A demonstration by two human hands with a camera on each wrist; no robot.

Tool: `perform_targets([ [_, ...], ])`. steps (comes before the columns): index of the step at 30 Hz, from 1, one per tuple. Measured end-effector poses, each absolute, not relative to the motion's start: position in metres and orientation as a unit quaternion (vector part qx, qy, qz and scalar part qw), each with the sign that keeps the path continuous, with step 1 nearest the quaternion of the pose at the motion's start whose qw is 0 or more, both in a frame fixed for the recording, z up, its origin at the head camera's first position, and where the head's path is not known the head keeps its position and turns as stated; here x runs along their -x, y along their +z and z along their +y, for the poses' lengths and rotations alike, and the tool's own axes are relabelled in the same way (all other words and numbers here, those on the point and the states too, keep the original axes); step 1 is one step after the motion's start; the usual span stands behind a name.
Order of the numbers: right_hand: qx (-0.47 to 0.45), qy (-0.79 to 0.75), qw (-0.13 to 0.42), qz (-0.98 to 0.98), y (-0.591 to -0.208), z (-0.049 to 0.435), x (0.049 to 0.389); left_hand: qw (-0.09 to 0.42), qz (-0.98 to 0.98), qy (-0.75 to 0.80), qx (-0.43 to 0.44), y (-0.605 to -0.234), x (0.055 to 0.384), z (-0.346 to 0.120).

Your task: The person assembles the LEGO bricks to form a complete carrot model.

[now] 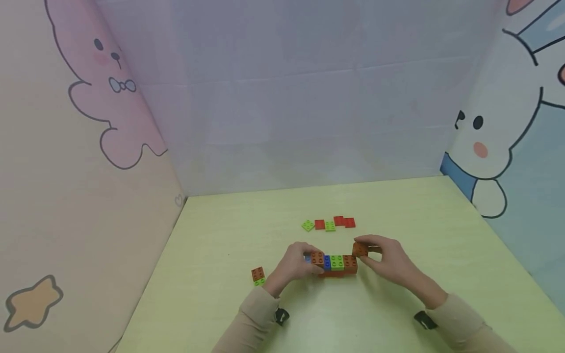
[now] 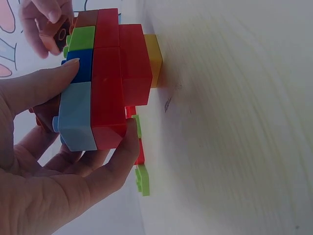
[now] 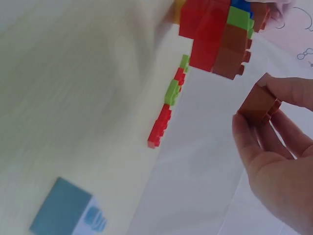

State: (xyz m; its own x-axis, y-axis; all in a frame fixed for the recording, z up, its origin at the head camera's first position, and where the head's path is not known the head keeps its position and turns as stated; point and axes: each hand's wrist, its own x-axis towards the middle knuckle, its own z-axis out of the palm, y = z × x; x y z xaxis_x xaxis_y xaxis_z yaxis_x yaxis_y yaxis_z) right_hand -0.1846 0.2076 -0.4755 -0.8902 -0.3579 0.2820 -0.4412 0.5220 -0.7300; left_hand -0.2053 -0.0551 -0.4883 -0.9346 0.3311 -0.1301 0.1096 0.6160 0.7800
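Observation:
My left hand point(image 1: 296, 264) grips the left end of a built block of toy bricks point(image 2: 108, 93). Red bricks form its lower layers, over a yellow brick point(image 2: 154, 58) at the bottom. Its upper row has light blue, blue, green and brown bricks, and a further brown brick point(image 1: 317, 258) sits on top by the left thumb. My right hand point(image 1: 390, 257) pinches a loose brown brick point(image 3: 257, 104) between thumb and fingers, just above and beside the block's right end. This brick is tilted, its studs turned toward the palm in the right wrist view.
Behind the block, several red and green bricks point(image 1: 330, 225) lie in a row on the pale yellow-green table point(image 1: 212, 304). A brown brick point(image 1: 258, 273) with a green one stands left of my left hand. A light blue brick point(image 3: 62, 208) shows in the right wrist view.

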Motion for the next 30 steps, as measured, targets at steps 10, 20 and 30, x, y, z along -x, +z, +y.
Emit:
perform_targets([
  [10,-0.303,0.454,0.002,-0.838,-0.476,0.192,0.187,0.129,0.894,0.41,-0.129,-0.489,0.206,-0.055],
  [20,-0.323,0.424,0.014,-0.846,-0.478,0.187,0.19,0.126,0.893,0.412,-0.133,-0.489,0.206,-0.055],
  [30,-0.308,0.401,-0.007,-0.862,-0.478,0.184,0.189,0.129,0.893,0.411,-0.132,-0.491,0.207,-0.055],
])
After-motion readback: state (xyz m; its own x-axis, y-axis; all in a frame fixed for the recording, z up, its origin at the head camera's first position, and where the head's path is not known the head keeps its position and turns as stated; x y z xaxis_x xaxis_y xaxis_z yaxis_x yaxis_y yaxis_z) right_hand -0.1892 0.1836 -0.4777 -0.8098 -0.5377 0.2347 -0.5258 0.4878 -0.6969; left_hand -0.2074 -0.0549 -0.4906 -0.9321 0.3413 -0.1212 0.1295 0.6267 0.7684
